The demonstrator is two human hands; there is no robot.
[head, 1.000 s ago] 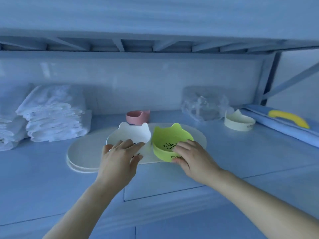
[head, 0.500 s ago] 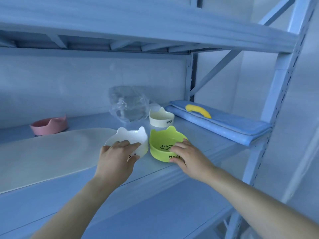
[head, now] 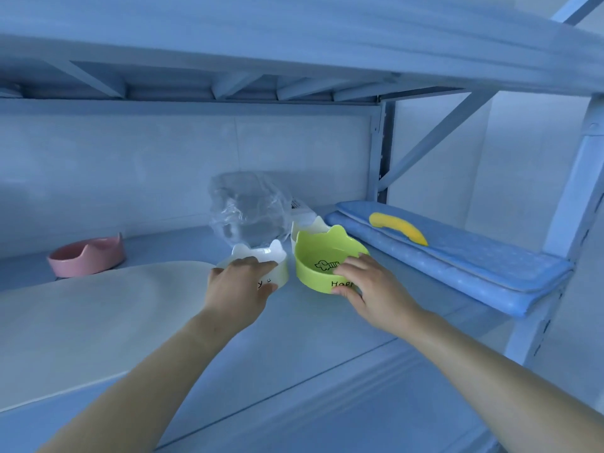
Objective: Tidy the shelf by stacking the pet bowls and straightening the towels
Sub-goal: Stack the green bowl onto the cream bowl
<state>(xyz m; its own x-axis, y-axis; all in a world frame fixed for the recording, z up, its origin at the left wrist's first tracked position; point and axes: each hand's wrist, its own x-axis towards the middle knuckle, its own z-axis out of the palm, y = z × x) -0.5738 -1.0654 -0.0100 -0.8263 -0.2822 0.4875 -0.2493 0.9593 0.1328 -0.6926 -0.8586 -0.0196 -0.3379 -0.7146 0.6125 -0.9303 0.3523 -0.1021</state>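
Observation:
My left hand (head: 240, 284) grips the near rim of a white cat-eared bowl (head: 261, 255) in the middle of the shelf. Right beside it, my right hand (head: 366, 284) holds a green cat-eared bowl (head: 322, 255) by its near right rim; the green bowl looks slightly raised and partly covers a cream bowl (head: 309, 225) behind it. A pink bowl (head: 86, 258) sits alone at the back left. Folded blue towels (head: 457, 263) lie at the shelf's right end. The white towel stack is out of view.
A large pale oval mat (head: 81, 315) covers the shelf's left half. A crumpled clear plastic bag (head: 250, 207) stands behind the bowls. A yellow curved object (head: 398, 227) rests on the blue towels. The upper shelf hangs low overhead, and a metal upright (head: 562, 230) stands at right.
Both hands have carried the white and green bowls off the oval mat and rightward, up to the cream bowl. The view has swung right, so the white towels have dropped out of sight.

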